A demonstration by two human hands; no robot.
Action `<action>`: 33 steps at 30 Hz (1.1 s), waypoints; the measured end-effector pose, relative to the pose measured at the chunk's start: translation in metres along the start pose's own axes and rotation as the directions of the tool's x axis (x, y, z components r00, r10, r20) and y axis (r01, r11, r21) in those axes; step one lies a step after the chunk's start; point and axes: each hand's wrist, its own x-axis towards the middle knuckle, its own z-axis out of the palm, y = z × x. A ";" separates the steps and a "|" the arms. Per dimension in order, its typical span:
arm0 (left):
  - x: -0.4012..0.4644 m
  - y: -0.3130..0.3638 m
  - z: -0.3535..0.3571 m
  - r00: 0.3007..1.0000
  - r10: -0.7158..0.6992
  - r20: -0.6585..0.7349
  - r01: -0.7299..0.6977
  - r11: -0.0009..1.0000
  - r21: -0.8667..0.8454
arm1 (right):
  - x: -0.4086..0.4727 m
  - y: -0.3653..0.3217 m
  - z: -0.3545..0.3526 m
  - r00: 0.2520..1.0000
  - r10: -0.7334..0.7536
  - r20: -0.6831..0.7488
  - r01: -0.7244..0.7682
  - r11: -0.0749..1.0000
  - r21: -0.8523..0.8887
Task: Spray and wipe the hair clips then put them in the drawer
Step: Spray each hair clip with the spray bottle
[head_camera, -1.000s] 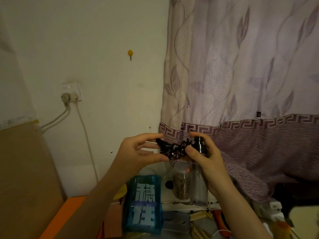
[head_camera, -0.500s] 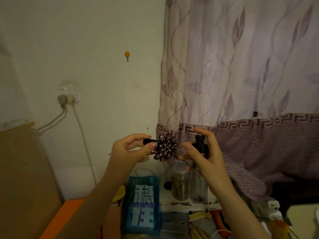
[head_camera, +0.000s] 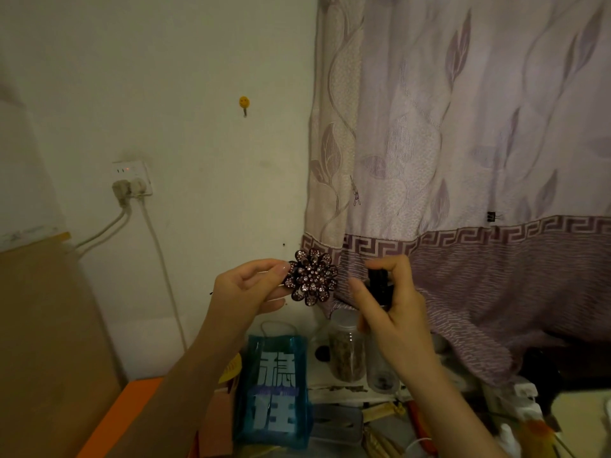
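Observation:
My left hand (head_camera: 246, 289) pinches a dark flower-shaped hair clip (head_camera: 312, 281) studded with pink rhinestones, its face turned toward me at chest height. My right hand (head_camera: 395, 312) grips a clear spray bottle (head_camera: 380, 361) with a black nozzle (head_camera: 379, 285), forefinger arched over the top. The nozzle sits just right of the clip, a small gap apart. The bottle's lower body shows below my palm. No drawer or cloth is in view.
A blue bag with white characters (head_camera: 274, 398) stands below my hands. Beside it is a jar of brown bits (head_camera: 347, 352). A patterned purple curtain (head_camera: 463, 160) hangs at the right. A wall socket with cables (head_camera: 132, 180) is at the left, an orange surface (head_camera: 115, 421) below it.
My left hand has turned the clip from side-on to face me and lifted it clear. My right hand with the bottle has drawn slightly right, away from the clip.

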 end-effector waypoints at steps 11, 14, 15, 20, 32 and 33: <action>-0.006 -0.014 -0.002 1.000 -0.027 0.006 0.027 1.000 -0.016 | -0.005 0.015 -0.003 0.997 0.076 -0.012 -0.074 0.994 0.080; -0.012 -0.025 -0.004 0.998 -0.055 0.026 0.055 0.998 -0.010 | -0.013 0.023 -0.001 0.985 0.163 0.049 -0.168 0.977 0.134; -0.014 -0.030 -0.003 0.997 -0.075 0.029 0.075 0.997 -0.010 | -0.016 0.026 0.001 0.980 0.185 0.076 -0.194 0.970 0.146; -0.028 -0.061 -0.001 0.968 -0.249 -0.028 0.245 0.965 -0.088 | -0.035 0.039 0.013 0.942 0.276 0.190 -0.310 0.934 0.178; -0.075 -0.126 -0.005 0.882 -0.468 -0.060 0.455 0.877 -0.154 | -0.085 0.080 0.031 0.865 0.383 0.325 -0.442 0.887 0.133; -0.078 -0.132 -0.006 0.868 -0.490 -0.082 0.476 0.868 -0.145 | -0.091 0.085 0.033 0.853 0.393 0.344 -0.456 0.881 0.123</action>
